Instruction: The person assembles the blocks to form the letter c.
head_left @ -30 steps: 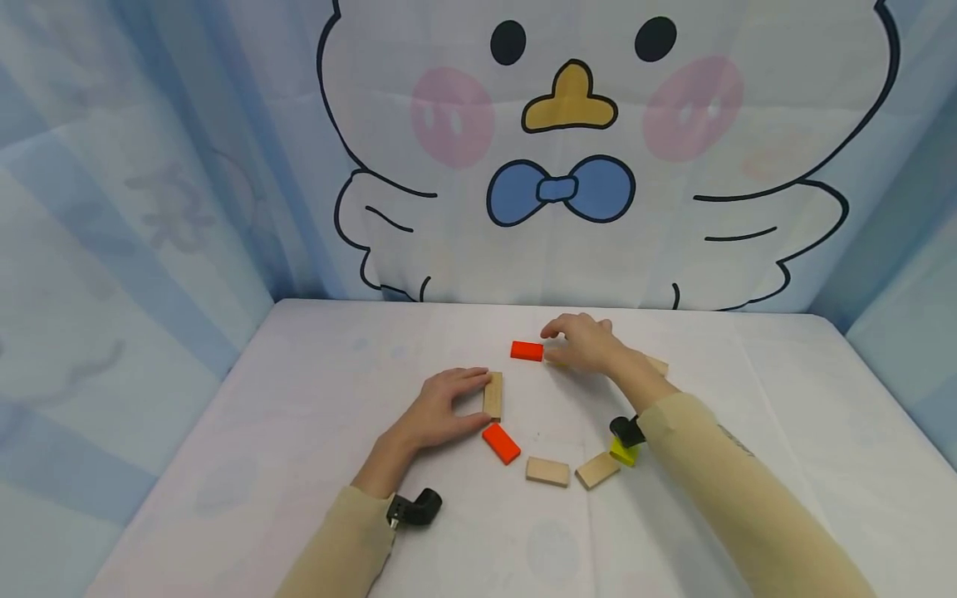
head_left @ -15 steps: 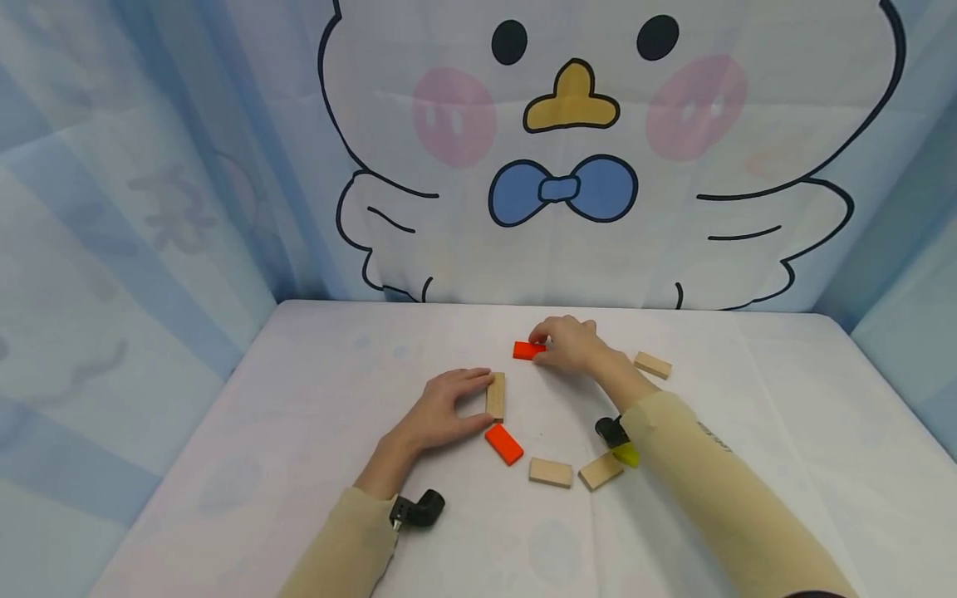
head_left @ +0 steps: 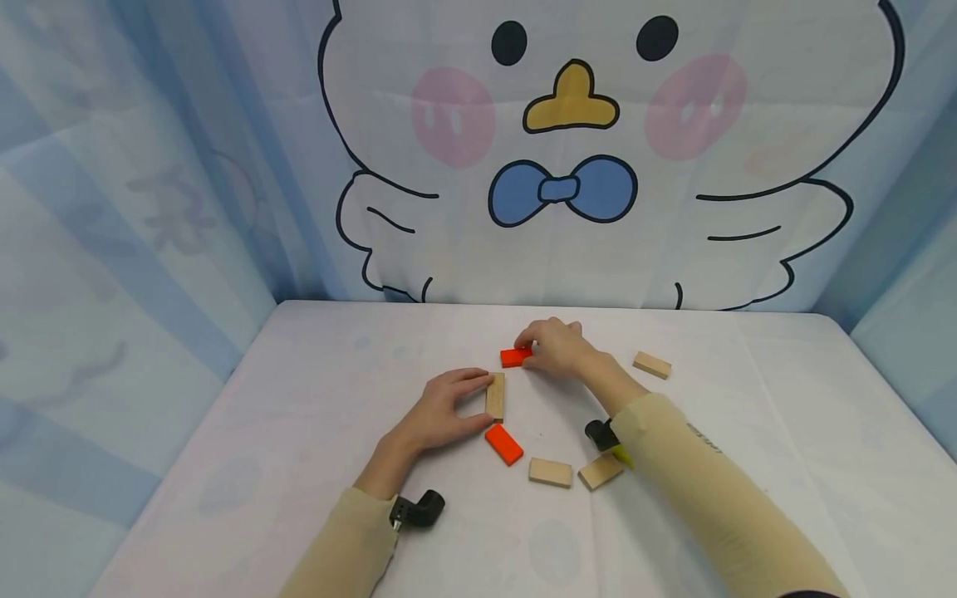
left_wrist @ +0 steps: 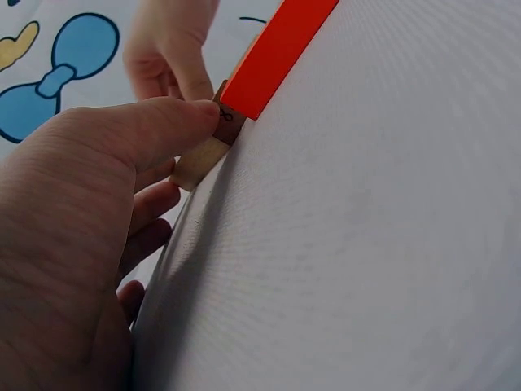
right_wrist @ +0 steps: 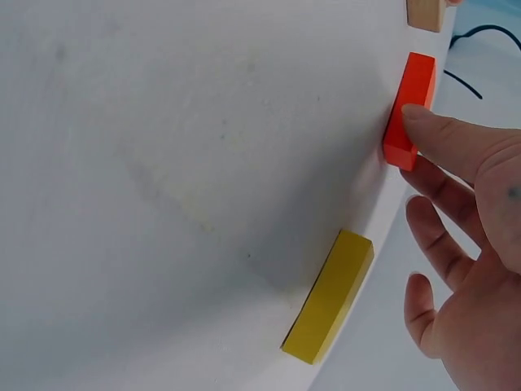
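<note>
Red block [head_left: 514, 357] at the far middle of the table [head_left: 314, 415] is being pinched by the right hand [head_left: 553, 347], left hand [head_left: 441, 411] gripping an upright wooden block [head_left: 495, 395], other pieces lying loose, so arranging looks barely underway.

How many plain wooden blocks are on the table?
4: one held by the left hand at, two near the front, one far right. Others may be hidden under the hands.

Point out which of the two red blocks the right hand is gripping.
The far red block, pinched by the right hand just beyond the plain wooden block that the left hand holds. The other red block lies untouched, nearer the person.
</note>
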Motion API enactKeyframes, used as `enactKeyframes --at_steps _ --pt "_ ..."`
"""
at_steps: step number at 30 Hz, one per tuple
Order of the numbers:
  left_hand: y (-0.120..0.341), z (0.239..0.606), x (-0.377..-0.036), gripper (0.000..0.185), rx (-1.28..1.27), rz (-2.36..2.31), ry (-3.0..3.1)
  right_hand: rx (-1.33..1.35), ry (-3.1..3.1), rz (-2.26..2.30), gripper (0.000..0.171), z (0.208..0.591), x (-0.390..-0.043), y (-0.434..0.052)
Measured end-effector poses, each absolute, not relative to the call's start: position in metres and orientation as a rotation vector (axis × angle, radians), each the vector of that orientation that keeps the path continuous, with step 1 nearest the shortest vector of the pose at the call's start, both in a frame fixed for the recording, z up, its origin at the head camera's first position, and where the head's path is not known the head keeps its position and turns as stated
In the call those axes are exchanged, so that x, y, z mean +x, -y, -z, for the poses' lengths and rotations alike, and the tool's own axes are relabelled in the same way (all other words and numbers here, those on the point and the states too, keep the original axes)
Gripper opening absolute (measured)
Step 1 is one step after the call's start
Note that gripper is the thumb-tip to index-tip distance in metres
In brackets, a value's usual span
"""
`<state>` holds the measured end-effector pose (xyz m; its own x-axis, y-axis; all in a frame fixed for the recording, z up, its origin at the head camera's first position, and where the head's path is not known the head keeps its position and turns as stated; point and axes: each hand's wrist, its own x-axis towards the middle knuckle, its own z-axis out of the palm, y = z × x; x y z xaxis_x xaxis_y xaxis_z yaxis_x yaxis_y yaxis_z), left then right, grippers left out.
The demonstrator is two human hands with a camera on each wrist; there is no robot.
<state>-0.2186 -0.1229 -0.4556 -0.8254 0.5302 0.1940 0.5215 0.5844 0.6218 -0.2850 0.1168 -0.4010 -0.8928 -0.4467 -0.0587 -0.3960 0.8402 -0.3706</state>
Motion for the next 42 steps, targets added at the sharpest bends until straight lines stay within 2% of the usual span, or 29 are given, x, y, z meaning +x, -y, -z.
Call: enactKeyframes --at_steps 42 --pt "0.1234 0.4552 -0.2180 0.057 0.894 -1.087 -2.778 -0.689 -2.895 0.497 0.027 0.4035 -0.2879 -0.1069"
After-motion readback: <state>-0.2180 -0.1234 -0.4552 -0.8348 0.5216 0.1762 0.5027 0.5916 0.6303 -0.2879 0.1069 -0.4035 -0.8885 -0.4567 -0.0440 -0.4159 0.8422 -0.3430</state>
